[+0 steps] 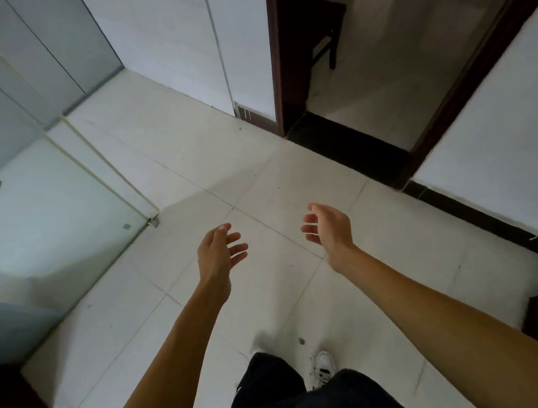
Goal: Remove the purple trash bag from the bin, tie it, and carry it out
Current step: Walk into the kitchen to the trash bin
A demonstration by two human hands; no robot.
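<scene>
Both hands reach forward over the tiled floor (189,187) with nothing in them; the left hand (220,252) and the right hand (328,228) are spread wide, palms facing each other; neither the purple bag nor the bin is in view; a dark-framed doorway (378,60) stands ahead to the right; judging by this, the person must first find the bin, then grip the bag's rim.

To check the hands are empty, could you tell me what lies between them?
Nothing: only bare floor tile shows between left hand and right hand, head view.
</scene>
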